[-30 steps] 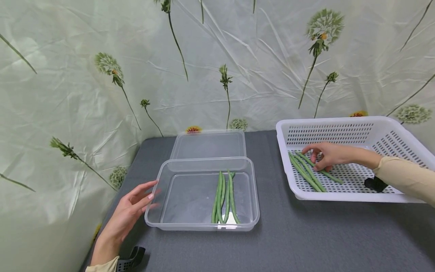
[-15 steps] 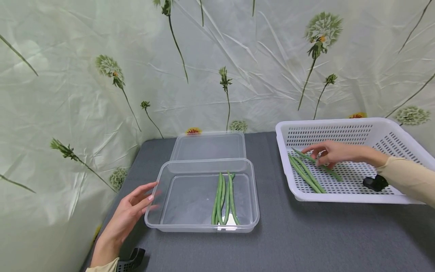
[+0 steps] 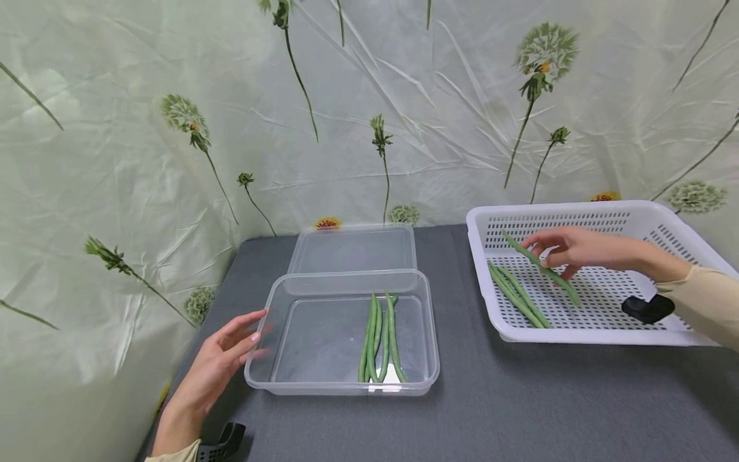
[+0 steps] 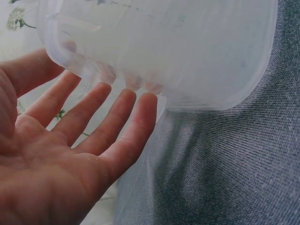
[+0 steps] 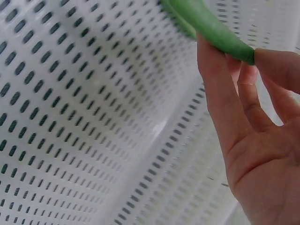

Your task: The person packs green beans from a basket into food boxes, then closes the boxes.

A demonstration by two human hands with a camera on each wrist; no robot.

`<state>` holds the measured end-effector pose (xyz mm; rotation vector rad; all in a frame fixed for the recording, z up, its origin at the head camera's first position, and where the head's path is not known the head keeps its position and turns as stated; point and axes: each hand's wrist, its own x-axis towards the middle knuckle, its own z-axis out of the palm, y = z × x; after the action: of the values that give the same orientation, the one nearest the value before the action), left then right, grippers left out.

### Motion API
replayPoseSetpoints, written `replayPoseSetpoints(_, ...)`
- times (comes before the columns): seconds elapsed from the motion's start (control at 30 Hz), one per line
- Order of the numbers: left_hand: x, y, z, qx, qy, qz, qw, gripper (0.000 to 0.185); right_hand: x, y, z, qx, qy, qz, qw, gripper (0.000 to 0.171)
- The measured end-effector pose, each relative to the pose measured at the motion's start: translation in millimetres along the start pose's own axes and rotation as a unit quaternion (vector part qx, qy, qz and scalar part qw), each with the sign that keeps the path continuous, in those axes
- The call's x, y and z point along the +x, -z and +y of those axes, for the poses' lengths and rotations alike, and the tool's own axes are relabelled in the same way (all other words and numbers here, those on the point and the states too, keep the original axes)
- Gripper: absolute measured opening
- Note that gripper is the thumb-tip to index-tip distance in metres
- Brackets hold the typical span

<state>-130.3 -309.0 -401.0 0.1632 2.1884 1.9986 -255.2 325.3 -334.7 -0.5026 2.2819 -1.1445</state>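
Note:
My right hand (image 3: 589, 249) pinches a green bean (image 3: 568, 290) above the floor of the white perforated basket (image 3: 606, 335). In the right wrist view, the bean (image 5: 206, 23) shows up close between thumb and fingers. A few more green beans (image 3: 514, 298) lie in the basket's left side. Several green beans (image 3: 369, 340) lie lengthwise in the right half of the clear plastic container (image 3: 346, 388). At the container's left wall rests my left hand (image 3: 213, 362); in the left wrist view its relaxed fingers (image 4: 126, 101) reach the clear wall.
A clear flat lid (image 3: 355, 247) lies behind the container on the grey tablecloth (image 3: 462, 410). Behind the table hangs a pale floral curtain (image 3: 323, 173). The basket's raised walls surround my right hand.
My right hand has lifted one bean off the basket floor, rising slightly. The other beans in the basket stay put. My left hand has not visibly moved.

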Motion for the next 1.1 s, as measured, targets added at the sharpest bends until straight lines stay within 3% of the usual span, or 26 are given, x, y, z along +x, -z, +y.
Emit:
replayPoseSetpoints(0.43, -0.9, -1.1, 0.5, 0.006, 0.001, 0.003, 1.0, 0.046, -19, -11, -30, 0.039, 0.036, 0.079, 0.996, 0.042)
replayPoseSetpoints(0.63, -1.2, -0.9, 0.4, 0.002, -0.009, -0.004, 1.0, 0.046, -26, -29, -47, 0.06, 0.067, 0.102, 0.991, 0.034)
replayPoseSetpoints(0.9, 0.4, -1.5, 0.8, 0.009, -0.001, 0.004, 1.0, 0.047, -29, -56, -70, 0.091, 0.124, 0.137, 0.979, 0.04)
replayPoseSetpoints(1.1, -0.3, -0.7, 0.3, 0.008, -0.005, 0.004, 0.9999, 0.047, -26, -80, -86, 0.115, 0.127, 0.15, 0.974, 0.045)
